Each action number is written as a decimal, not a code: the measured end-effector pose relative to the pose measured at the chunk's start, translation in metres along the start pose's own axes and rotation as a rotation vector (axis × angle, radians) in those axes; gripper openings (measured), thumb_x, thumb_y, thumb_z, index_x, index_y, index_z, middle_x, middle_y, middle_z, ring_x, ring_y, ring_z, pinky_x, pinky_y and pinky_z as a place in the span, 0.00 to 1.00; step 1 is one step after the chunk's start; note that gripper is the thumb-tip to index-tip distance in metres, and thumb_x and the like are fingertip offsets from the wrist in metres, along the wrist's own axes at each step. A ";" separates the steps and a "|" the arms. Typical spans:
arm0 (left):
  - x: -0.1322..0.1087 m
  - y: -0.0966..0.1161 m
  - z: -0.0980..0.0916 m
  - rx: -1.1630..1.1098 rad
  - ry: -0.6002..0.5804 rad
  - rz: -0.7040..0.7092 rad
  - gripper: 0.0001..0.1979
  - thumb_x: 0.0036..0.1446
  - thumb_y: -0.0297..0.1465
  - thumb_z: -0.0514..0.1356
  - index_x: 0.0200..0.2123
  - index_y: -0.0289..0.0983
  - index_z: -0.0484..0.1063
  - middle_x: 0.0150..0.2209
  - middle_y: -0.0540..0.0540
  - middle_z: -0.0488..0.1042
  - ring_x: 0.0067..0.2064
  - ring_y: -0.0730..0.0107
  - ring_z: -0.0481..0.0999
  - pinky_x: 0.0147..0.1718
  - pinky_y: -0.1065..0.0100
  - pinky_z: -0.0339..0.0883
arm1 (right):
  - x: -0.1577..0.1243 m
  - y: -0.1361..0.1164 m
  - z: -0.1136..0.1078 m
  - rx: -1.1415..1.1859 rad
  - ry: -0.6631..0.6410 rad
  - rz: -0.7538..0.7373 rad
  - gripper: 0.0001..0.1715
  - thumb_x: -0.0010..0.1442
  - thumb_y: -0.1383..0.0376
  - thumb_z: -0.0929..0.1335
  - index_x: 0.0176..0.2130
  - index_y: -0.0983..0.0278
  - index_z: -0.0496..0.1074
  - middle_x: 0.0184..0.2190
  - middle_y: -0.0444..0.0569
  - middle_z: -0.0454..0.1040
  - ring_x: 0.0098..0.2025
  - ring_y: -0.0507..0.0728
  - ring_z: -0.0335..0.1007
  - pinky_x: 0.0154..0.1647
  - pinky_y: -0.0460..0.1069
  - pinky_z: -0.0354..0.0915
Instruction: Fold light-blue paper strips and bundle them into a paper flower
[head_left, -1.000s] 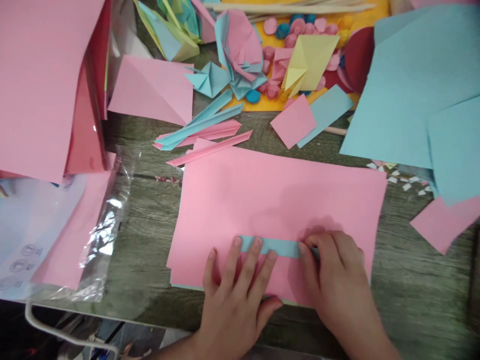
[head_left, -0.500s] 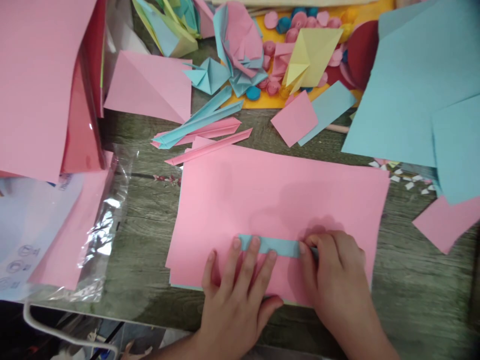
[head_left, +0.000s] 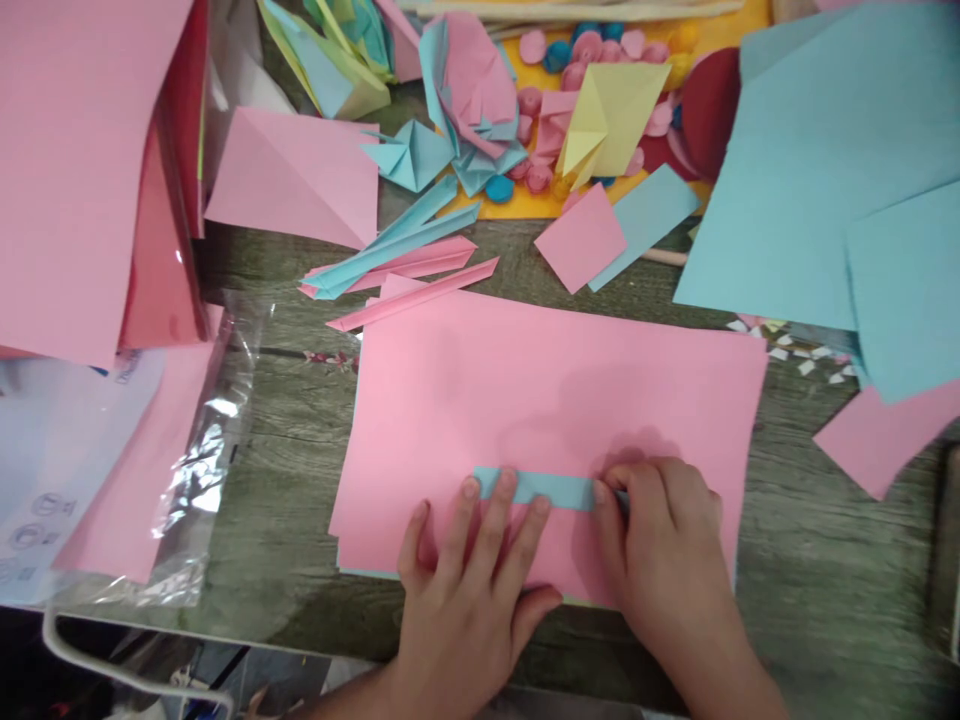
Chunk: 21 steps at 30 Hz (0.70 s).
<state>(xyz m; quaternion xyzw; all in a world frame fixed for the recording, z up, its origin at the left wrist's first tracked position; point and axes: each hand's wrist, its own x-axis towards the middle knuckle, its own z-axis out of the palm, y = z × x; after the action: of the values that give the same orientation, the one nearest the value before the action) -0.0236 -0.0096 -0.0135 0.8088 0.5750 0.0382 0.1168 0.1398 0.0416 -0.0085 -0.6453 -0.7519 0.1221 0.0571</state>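
The blue strip [head_left: 566, 490] lay across the near part of a stack of pink sheets [head_left: 562, 390] on the counter [head_left: 840, 560]. The left hand [head_left: 469, 585] was spread, with fingertips on the strip's left part. The right hand [head_left: 664, 545] had thumb and curled forefinger pinched on its right end, which those fingers partly hid.

The likeliest trouble seemed a skewed strip: if the right hand pulled while the left fingertips pressed lightly, the paper could pivot or crease off line. The loose sheets beneath, their edges not squared, might also slide under uneven pressure. Pulled too hard, thin paper could tear.

A folded pink strip [head_left: 420, 290] overlapped the stack's far left corner and could be knocked if the stack shifted. Just beyond lay folded blue strips [head_left: 397, 245], and farther right a pink square [head_left: 581, 238] resting partly over a blue rectangle [head_left: 649, 220]. Large blue sheets [head_left: 810, 160] took up the far right; a clear plastic sleeve [head_left: 217, 440] crowded the left. Nothing stood between the hands and the strip.
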 end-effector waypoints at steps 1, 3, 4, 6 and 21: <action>0.000 0.000 0.000 0.002 0.003 -0.002 0.30 0.52 0.48 0.50 0.57 0.46 0.54 0.59 0.47 0.55 0.61 0.55 0.46 0.56 0.48 0.32 | 0.000 0.000 0.000 0.001 -0.001 0.001 0.07 0.57 0.65 0.60 0.29 0.64 0.62 0.28 0.51 0.63 0.32 0.58 0.56 0.31 0.52 0.52; 0.000 0.000 0.001 0.006 0.008 -0.006 0.29 0.52 0.48 0.49 0.57 0.46 0.54 0.59 0.47 0.55 0.61 0.55 0.45 0.56 0.49 0.32 | 0.000 0.000 0.000 0.001 0.001 -0.001 0.07 0.57 0.65 0.60 0.29 0.64 0.62 0.28 0.51 0.63 0.32 0.58 0.56 0.31 0.52 0.53; 0.000 0.000 0.001 0.008 0.011 -0.007 0.29 0.52 0.48 0.49 0.57 0.46 0.54 0.59 0.47 0.55 0.61 0.55 0.45 0.56 0.49 0.32 | 0.000 0.000 0.001 0.000 0.004 -0.002 0.07 0.57 0.65 0.60 0.29 0.64 0.62 0.28 0.51 0.63 0.32 0.58 0.56 0.31 0.52 0.53; 0.000 0.000 0.001 0.009 0.017 -0.004 0.30 0.52 0.48 0.49 0.57 0.46 0.54 0.59 0.47 0.55 0.61 0.55 0.45 0.56 0.49 0.32 | 0.000 0.000 0.001 -0.003 0.007 -0.005 0.07 0.57 0.65 0.60 0.29 0.65 0.62 0.28 0.51 0.62 0.32 0.58 0.56 0.31 0.52 0.53; 0.001 0.003 -0.001 0.047 0.021 -0.020 0.31 0.50 0.51 0.49 0.56 0.51 0.53 0.59 0.47 0.54 0.59 0.55 0.51 0.54 0.48 0.35 | -0.030 -0.008 -0.012 -0.056 0.356 -0.129 0.17 0.50 0.66 0.67 0.43 0.63 0.67 0.37 0.54 0.68 0.40 0.61 0.64 0.41 0.56 0.58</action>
<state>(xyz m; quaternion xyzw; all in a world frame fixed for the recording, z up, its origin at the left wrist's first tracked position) -0.0211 -0.0089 -0.0119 0.8051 0.5851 0.0318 0.0919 0.1397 0.0119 0.0076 -0.6084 -0.7730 -0.0187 0.1791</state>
